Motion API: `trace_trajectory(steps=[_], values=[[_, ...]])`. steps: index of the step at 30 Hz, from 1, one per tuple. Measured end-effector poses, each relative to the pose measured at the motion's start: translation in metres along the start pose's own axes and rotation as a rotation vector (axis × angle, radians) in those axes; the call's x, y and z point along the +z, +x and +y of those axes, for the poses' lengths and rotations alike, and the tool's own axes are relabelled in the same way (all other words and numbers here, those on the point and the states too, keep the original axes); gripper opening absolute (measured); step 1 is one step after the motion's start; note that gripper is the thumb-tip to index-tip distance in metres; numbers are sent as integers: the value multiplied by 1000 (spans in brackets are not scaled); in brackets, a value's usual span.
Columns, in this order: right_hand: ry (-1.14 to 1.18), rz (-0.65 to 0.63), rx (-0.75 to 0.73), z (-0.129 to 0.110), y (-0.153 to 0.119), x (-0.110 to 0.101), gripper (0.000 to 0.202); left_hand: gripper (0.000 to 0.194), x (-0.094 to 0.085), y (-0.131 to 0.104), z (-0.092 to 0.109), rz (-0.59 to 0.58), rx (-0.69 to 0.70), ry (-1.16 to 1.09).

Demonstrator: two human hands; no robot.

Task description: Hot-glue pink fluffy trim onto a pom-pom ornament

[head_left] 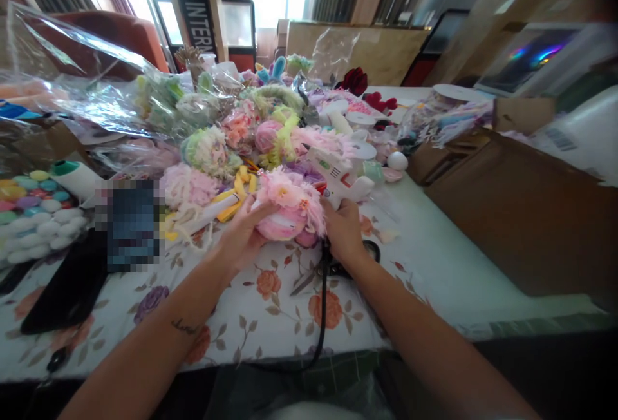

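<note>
My left hand [244, 233] is closed around the left side of a pink fluffy decoration [284, 207] with a pale flower on its front. On its other side my right hand [344, 230] is wrapped round the handle of a white glue gun [333, 172], its nozzle tilted up and to the left. The gun's black cord [322, 310] hangs from below that hand to the table's front edge. Scissors [306, 279] with black handles lie on the floral tablecloth [212, 297], partly hidden under my right forearm. Yellow ribbon [241, 187] lies just behind my left hand.
Pastel yarn trims, flowers and clear plastic wrapping [116, 98] are heaped behind my hands. At left are a phone [132, 227], a black flat object [67, 291] and white and coloured eggs [48, 233]. A cardboard box [521, 214] stands at right, near a white ball [397, 160].
</note>
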State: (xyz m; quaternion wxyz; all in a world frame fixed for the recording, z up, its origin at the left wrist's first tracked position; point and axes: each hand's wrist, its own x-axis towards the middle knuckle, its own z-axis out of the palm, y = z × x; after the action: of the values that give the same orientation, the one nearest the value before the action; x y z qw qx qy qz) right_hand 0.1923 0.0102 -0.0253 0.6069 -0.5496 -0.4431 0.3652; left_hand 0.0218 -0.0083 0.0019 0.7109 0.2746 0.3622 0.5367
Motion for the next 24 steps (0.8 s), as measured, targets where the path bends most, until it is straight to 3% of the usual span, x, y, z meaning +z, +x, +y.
trace_trajectory(steps=[7, 12, 19, 24], values=[[-67, -10, -6, 2, -2, -1, 24, 33, -3, 3, -2, 15, -30, -28], [-64, 17, 7, 4, -1, -1, 21, 48, -2, -1, 2, -124, -63, 72], [-63, -27, -15, -2, -5, 0, 19, 64, -5, 0, 6, -74, -21, 274], [-38, -60, -82, -7, -11, 2, 17, 64, -7, -1, 14, -59, -25, 392]])
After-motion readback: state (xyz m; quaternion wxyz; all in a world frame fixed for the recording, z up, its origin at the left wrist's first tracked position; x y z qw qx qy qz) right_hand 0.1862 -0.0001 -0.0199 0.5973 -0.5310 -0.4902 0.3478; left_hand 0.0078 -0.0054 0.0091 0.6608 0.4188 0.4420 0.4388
